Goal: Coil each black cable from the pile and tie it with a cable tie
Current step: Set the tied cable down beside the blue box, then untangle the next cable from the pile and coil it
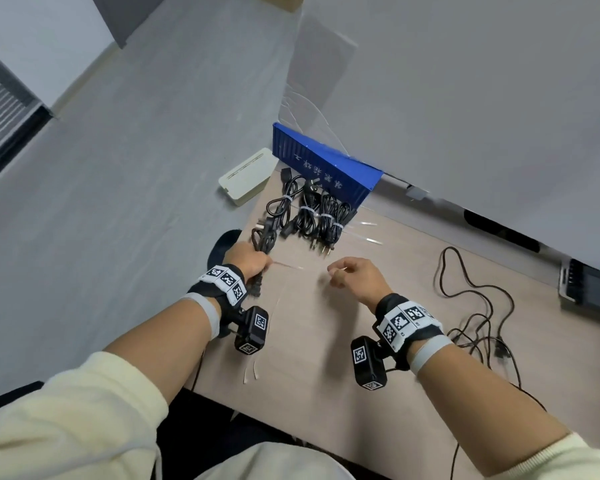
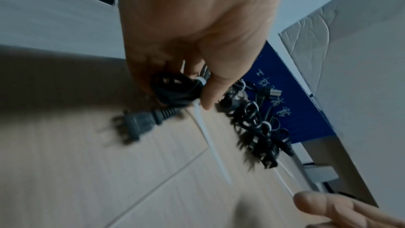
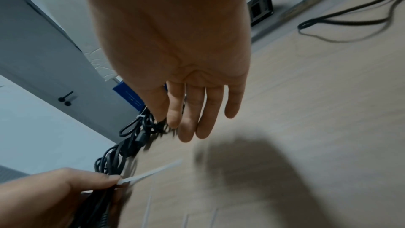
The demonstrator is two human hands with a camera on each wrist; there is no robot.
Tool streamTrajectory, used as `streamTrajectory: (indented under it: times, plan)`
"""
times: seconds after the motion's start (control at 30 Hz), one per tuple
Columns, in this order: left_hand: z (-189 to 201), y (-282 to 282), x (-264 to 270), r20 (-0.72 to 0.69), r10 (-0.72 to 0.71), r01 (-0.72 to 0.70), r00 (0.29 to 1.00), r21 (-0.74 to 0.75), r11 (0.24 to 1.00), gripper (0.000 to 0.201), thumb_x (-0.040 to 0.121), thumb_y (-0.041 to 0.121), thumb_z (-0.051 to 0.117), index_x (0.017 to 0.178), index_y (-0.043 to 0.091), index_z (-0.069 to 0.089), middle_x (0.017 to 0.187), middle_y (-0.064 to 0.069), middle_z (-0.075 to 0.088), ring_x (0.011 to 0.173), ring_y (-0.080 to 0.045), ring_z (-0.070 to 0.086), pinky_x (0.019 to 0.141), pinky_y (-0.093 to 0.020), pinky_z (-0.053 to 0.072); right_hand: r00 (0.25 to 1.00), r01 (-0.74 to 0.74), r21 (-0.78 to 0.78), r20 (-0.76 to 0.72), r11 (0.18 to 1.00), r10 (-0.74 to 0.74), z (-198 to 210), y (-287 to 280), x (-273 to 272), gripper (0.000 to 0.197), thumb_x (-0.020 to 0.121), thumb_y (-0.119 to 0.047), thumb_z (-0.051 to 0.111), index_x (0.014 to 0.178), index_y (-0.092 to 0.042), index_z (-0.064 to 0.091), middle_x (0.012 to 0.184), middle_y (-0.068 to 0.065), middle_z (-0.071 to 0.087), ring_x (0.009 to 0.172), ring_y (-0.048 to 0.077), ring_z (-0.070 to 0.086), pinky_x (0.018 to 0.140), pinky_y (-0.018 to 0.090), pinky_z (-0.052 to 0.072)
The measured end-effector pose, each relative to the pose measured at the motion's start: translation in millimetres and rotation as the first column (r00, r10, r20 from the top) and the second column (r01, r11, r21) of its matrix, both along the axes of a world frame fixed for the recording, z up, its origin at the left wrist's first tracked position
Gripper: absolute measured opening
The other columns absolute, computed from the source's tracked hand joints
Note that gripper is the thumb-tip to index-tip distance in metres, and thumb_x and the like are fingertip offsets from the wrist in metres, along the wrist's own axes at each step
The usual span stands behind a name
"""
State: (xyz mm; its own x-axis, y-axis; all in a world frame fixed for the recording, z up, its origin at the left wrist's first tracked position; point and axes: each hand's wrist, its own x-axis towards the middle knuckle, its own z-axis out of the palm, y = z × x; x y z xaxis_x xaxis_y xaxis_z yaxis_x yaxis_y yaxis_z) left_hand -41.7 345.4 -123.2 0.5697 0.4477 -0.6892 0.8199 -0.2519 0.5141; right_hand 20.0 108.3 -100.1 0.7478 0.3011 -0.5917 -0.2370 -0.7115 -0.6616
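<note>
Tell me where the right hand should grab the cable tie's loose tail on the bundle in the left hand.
Pinch the white tail near its free tip, coming from the right: it sticks out sideways from the coiled cable toward the open right hand, while the left hand covers the head end.

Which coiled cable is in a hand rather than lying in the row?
The coil nearest the table's left edge: the left hand grips it, tie tail sticking out.
</note>
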Motion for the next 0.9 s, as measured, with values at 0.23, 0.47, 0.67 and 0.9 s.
streamTrajectory:
  times: [0.23,0.47,0.67,0.9]
  plan:
    - [-18.9,-4.9,-9.5,0.081,0.087,-0.103,0.993,0.208,0.973,0.047,0.076,0.038,0.076,0.121,0.029,0.067,0.123,-0.007,0.063,0.112,-0.031,0.06,0.097,-0.046,0.051,0.995,0.084,-0.017,-0.046,0.996,-0.085,-3.8,-26.9,-12.7,0.015,0.094,-0.018,0.064,0.082,-0.022,0.073,0.072,-0.001,0.073,0.071,0.014,0.066,0.09,0.042,0.056]
    - [-15.7,-15.3,-26.2,0.084,0.134,-0.147,0.987,0.178,0.973,0.051,0.072,0.04,0.078,0.12,0.031,0.067,0.126,-0.002,0.064,0.115,-0.026,0.06,0.097,-0.044,0.05,0.995,0.067,-0.014,-0.066,0.998,-0.068,-4.1,-35.4,-21.5,0.014,0.093,-0.019,0.065,0.082,-0.021,0.074,0.073,-0.002,0.073,0.07,0.011,0.065,0.089,0.039,0.055]
    - [16.5,-41.6,-25.1,0.191,0.209,-0.262,0.959,0.316,0.912,0.05,0.08,0.032,0.072,0.127,0.029,0.056,0.135,-0.004,0.044,0.13,-0.026,0.039,0.107,-0.045,0.035,0.992,0.124,0.049,-0.035,0.991,-0.122,11.7,-64.2,-21.0,0.026,0.095,-0.024,0.065,0.072,-0.017,0.075,0.086,-0.004,0.076,0.087,0.012,0.066,0.079,0.025,0.047]
    - [37.0,-144.4,-7.0,0.273,0.124,-0.111,0.954,-0.063,0.992,0.024,0.086,0.018,0.068,0.109,0.021,0.066,0.11,0.002,0.067,0.104,-0.02,0.061,0.101,-0.037,0.047,0.965,0.242,0.117,0.072,0.963,-0.251,56.8,-153.6,-23.6,0.022,0.099,-0.016,0.054,0.09,-0.014,0.074,0.09,0.006,0.074,0.084,0.015,0.066,0.08,0.026,0.049]
